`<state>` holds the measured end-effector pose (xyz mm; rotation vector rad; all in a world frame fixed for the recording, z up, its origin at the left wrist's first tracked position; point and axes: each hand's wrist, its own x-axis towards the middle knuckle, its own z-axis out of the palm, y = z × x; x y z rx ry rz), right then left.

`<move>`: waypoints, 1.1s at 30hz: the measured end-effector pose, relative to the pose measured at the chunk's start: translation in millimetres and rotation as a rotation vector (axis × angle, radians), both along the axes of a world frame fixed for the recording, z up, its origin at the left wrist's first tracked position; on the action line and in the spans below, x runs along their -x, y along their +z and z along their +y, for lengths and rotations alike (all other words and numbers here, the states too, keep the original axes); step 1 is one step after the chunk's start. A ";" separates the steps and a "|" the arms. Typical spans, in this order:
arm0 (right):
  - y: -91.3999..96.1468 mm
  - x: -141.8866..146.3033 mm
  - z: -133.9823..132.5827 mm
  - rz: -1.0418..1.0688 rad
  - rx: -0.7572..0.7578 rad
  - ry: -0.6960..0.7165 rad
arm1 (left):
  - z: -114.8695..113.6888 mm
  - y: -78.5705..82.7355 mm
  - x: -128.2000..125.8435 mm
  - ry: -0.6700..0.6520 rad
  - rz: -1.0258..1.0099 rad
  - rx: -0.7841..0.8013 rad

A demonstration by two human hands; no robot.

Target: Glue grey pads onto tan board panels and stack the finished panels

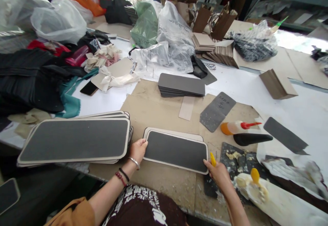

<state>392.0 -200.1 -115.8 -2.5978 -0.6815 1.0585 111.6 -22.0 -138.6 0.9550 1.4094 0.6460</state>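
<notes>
My left hand [138,149] pinches the left edge of a dark grey rectangular panel [176,150] with rounded corners and a pale border. At the panel's right end, my right hand [217,172] grips the lower corner, thumb on top. A small yellow pointed tool [213,159] sticks up between the fingers of that hand; its other end is hidden. Under the held panel, a pale panel [179,134] with a dark rim shows along the back. Left of my left hand lies a stack of larger dark grey panels [77,140] with pale borders.
Behind are a pile of dark grey boards [181,84] and a grey template with handwriting [217,111]. To the right lie a glue bottle with red nozzle [238,127], a black-handled tool [252,138] and a glue-crusted white container [282,195]. Plastic bags [174,31] crowd the back.
</notes>
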 end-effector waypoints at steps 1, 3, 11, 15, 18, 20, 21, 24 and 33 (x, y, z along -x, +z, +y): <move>-1.3 -0.3 -0.8 -0.003 -0.007 0.009 | 0.1 0.5 0.0 -0.005 0.000 0.000; -3.0 -0.5 -1.8 -0.013 -0.018 0.026 | 0.1 2.9 -0.2 -0.012 0.002 0.002; -3.0 0.8 -0.5 -0.041 -0.016 0.022 | 0.0 17.0 -2.5 0.009 0.061 0.009; -2.4 0.6 0.0 -0.031 -0.028 0.014 | -0.3 20.5 -3.8 0.031 0.104 0.005; -1.9 0.4 -0.2 -0.017 -0.037 0.009 | -0.4 21.0 -4.8 0.026 0.094 0.005; -2.1 0.1 -0.5 -0.017 -0.039 0.004 | -0.3 20.4 -5.2 0.020 0.079 0.010; -2.4 -0.1 -0.5 -0.018 -0.040 0.003 | -0.3 19.9 -5.3 0.018 0.073 0.012; -3.9 -0.6 -0.6 -0.021 -0.048 0.004 | -0.1 18.8 -5.3 0.014 0.062 0.014; 0.3 5.2 -8.9 -0.088 -0.101 -0.017 | -4.6 19.5 -6.8 0.021 0.034 -0.030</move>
